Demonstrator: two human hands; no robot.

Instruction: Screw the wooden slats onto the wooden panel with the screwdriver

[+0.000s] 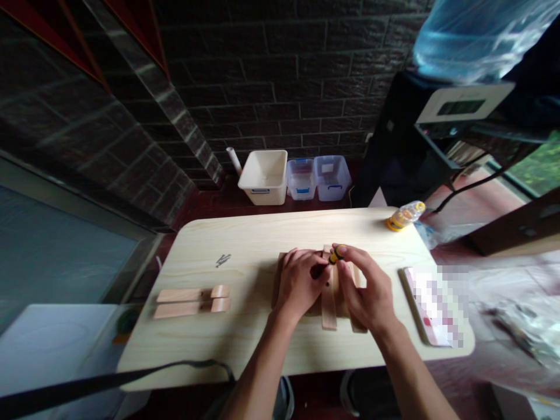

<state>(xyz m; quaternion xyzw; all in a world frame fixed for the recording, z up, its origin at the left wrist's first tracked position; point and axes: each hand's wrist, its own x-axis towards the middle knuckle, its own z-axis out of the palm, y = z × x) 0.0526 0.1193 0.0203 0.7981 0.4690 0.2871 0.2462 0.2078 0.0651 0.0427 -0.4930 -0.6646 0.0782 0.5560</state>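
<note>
Screwdriver (pixel 336 255), yellow and black, leans over wooden pieces (pixel 329 312) on a pale wood-grain table (pixel 245 236), its handle in the fingers of the right hand (pixel 368 287); the left hand's (pixel 304 281) fingers pinch narrowly beside it, any grip unclear. Beyond, a cream basket (pixel 271 196) and clear bins (pixel 326 193) stand before dark brick wall (pixel 297 87).

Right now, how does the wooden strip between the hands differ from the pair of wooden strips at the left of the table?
Pose: the wooden strip points away from the person, while the pair of wooden strips lies sideways.
Contact: the wooden strip sits between the left hand and right hand, the yellow-and-black screwdriver near its far end; no hand touches the pair.
Both are light-toned wood.
</note>
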